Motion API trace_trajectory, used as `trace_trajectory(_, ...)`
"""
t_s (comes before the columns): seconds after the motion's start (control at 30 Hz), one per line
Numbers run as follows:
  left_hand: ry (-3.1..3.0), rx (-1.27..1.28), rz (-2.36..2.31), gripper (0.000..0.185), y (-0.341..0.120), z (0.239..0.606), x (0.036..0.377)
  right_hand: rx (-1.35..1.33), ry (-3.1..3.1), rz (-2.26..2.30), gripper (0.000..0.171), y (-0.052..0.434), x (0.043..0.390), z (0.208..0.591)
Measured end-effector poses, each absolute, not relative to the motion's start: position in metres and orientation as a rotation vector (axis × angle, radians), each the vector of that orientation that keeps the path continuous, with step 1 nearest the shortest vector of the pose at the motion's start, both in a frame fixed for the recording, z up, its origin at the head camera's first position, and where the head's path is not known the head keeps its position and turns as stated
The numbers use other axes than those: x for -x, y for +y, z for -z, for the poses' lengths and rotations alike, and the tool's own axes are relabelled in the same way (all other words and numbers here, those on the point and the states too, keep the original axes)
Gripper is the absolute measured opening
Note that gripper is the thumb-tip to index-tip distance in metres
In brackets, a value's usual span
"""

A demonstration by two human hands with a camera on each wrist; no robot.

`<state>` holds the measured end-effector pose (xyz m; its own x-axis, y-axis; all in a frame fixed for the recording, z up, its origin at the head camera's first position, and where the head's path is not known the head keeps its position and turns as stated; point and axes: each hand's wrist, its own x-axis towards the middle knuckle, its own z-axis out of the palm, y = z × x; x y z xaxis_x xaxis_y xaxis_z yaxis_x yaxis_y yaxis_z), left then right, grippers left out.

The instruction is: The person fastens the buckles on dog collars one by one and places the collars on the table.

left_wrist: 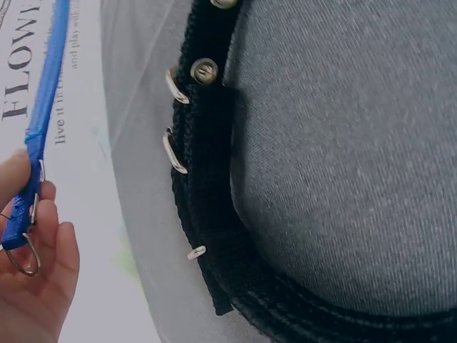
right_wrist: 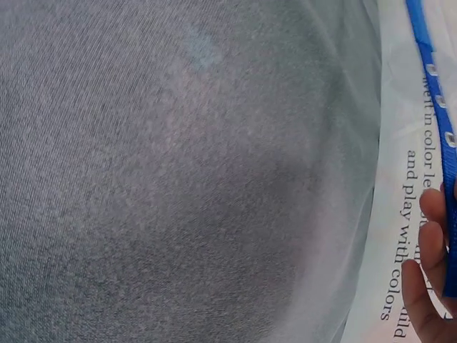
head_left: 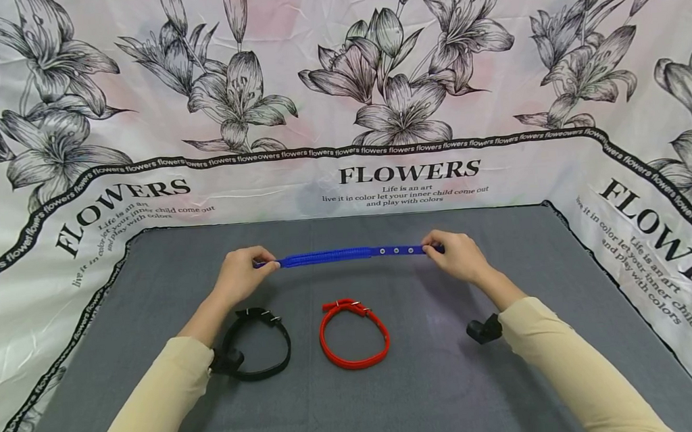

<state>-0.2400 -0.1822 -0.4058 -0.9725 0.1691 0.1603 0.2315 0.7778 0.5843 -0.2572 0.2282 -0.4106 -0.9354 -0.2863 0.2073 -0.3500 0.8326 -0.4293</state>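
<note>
A blue collar (head_left: 325, 257) is stretched out straight between both hands, held above the grey cloth. My left hand (head_left: 247, 272) pinches its buckle end; in the left wrist view a metal ring hangs from that end beside the fingers (left_wrist: 47, 221). The right hand (head_left: 455, 255) pinches the other end, past several metal eyelets that also show along the blue strap (right_wrist: 437, 100) in the right wrist view. Below the left hand, a black collar (head_left: 288, 346) lies fastened in a loop. To its right a red collar (head_left: 386, 338) lies on the cloth, buckled into a loop.
The grey cloth (head_left: 421, 400) covers the work surface. A white sheet with printed flowers and lettering (head_left: 406, 201) borders it at the back and sides. Black wrist cameras (head_left: 484, 330) sit under both sleeves, the left one overlapping the black collar in the head view.
</note>
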Motion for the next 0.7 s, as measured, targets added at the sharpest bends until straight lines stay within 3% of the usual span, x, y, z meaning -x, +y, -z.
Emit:
trace_trajectory(0.37, -2.747, 0.112, 1.341, 0.019, -0.186, 0.403, 0.235, -0.497, -2.892, -1.027, 0.009, 0.223, 0.252, 0.397)
trace_trajectory(0.7, -2.481, 0.034, 2.013, 0.039, -0.188, 0.401, 0.233, -0.445, -2.98, -1.498, 0.034, 0.226, 0.251, 0.392)
